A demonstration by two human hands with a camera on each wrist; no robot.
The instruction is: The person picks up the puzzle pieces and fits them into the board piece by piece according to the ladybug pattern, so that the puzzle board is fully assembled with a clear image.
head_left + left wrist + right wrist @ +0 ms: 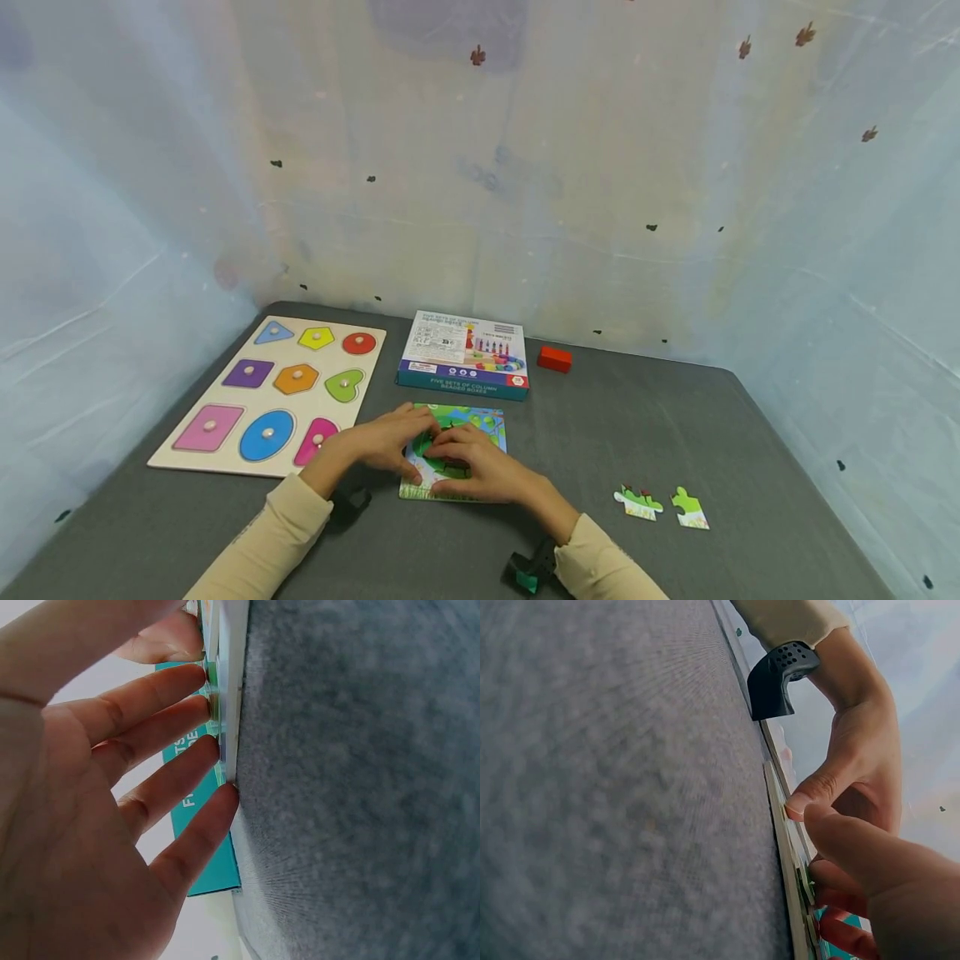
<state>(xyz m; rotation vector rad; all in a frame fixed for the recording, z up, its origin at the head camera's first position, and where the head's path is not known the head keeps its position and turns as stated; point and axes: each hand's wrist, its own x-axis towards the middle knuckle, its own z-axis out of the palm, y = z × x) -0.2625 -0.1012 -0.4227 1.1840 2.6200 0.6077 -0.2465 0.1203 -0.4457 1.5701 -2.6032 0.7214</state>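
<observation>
A square jigsaw puzzle (491,422) with a green and blue picture lies flat on the table under both hands. My left hand (390,440) rests on its left part; the left wrist view shows the fingers (172,780) nearly straight, tips along the puzzle's edge. Over the middle and lower part is my right hand (483,467), thumb and fingers spread apart with the tips on the picture. In the right wrist view, some green pieces by the right fingers (836,877) sit slightly raised. The hands hide much of the picture.
Two loose jigsaw pieces (640,503) lie at the right. A wooden shape board with knobbed pieces (225,410) lies at the left. Behind the puzzle are a bead-set box (461,383) and a red block (555,359). Plastic sheeting (480,250) surrounds the table (600,417).
</observation>
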